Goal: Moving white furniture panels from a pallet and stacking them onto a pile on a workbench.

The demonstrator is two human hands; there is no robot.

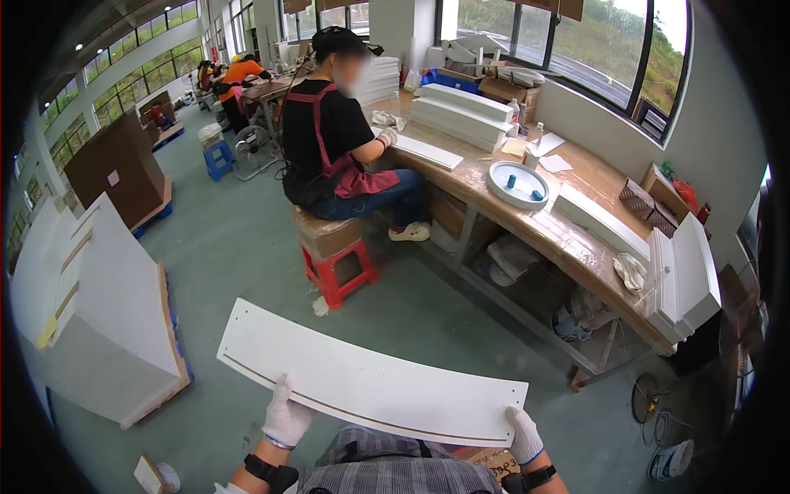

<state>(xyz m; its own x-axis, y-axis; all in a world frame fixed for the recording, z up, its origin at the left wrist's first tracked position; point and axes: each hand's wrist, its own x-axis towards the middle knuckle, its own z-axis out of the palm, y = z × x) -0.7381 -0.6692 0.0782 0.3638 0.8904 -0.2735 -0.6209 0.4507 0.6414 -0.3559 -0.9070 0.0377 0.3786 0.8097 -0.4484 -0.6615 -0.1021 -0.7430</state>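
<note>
A long white board point(374, 370) lies across in front of me at lap height, with a thin groove along its near edge and small holes near both ends. My left hand point(287, 417), in a white knit glove, is closed on the near edge, left of the middle; its thumb rests on top and the other fingers are hidden below. My right hand point(524, 435), gloved alike, grips the right end, fingers partly under the board. The board's left end sticks out well past my left hand.
A co-worker point(329, 123) sits on a red stool point(336, 272) at the long workbench point(485, 202), handling a white strip. On the bench are a round white tray point(517, 196) and stacked white boards point(671, 272). A large pallet stack of white panels point(99, 329) stands left. A bucket point(671, 461) is at lower right.
</note>
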